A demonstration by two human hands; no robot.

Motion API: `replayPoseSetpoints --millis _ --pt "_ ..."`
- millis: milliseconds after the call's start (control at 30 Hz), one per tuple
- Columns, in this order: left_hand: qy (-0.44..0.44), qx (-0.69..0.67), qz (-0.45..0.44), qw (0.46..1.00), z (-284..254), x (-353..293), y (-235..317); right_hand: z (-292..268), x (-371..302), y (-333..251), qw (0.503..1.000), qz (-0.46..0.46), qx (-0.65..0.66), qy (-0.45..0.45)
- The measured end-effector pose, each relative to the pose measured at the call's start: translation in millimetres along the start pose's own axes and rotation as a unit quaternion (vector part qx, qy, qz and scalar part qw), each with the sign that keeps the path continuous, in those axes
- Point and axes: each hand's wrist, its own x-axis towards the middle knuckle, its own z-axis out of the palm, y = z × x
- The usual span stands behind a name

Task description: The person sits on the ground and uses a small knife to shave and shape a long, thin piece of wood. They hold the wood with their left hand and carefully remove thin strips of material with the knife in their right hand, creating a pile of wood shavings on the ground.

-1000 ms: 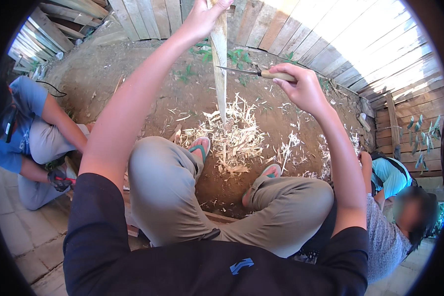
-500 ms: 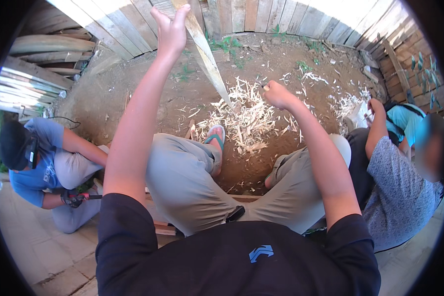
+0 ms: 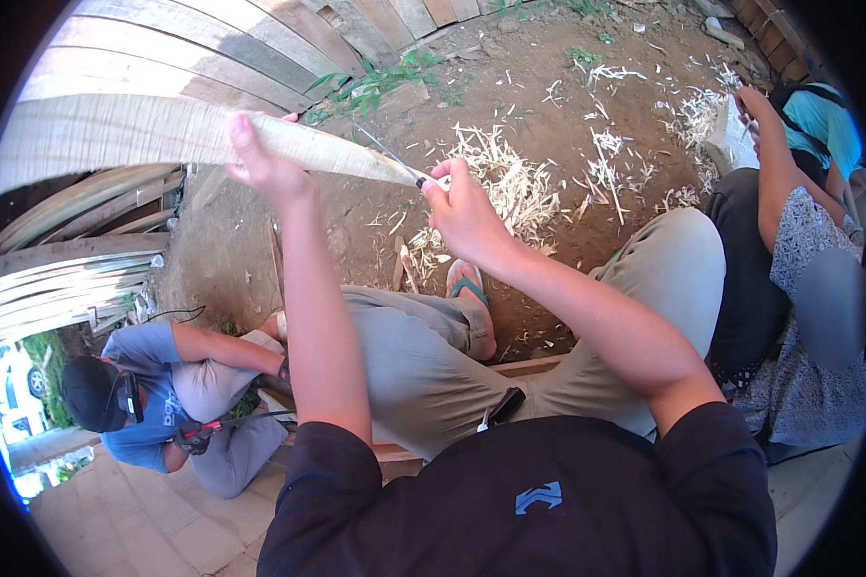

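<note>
Tapered wooden plank [image 3: 144,135] first: it runs from the upper left, where the dark lens rim cuts off its broad end, across to a narrow tip beside our right hand. Below its broad part we see stacked boards [image 3: 77,216], partly covered by it. Lower down sits a co-worker in a black cap [image 3: 94,394], whose gloved hand [image 3: 194,440] holds a red-handled tool; we cannot make out its kind. Our left grip [image 3: 274,173] is clasped round the plank, thumb on top, most fingers hidden beyond it. Next, a slim knife [image 3: 385,150] points up and left by the far edge; we cannot tell whether its blade touches the wood. Our right grip [image 3: 467,212] is closed on the knife's handle, hiding nearly all of it. Pale wood shavings [image 3: 515,183] litter the dirt ground [image 3: 558,58] behind, partly covered by that hand. Farthest right, a co-worker in a patterned grey top [image 3: 803,385] is cut off by the rim.
</note>
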Motion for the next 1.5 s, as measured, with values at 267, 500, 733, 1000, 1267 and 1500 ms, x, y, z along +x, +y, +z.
replayPoseSetpoints --millis 267,500,733,1000,1267,1500 --pt "0.119 0.091 0.065 0.987 22 -32 22 -6 -26 -24 0.999 -0.014 -0.009 -0.045" --pt "0.102 0.118 0.076 0.985 21 -29 22 -3 -24 -30 0.999 -0.005 0.039 -0.032" --pt "0.104 0.154 0.094 0.978 30 -29 20 -5 -28 -40 0.999 -0.036 0.022 -0.02" --pt "0.122 0.182 0.075 0.973 29 -29 18 -7 -29 -35 0.999 -0.039 0.023 -0.021" --pt "0.079 0.134 0.098 0.983 27 -31 18 -15 -21 -28 0.996 -0.003 -0.042 -0.076" --pt "-0.037 0.029 0.032 0.998 9 -18 35 -16 -13 -11 0.997 -0.022 -0.064 -0.027"
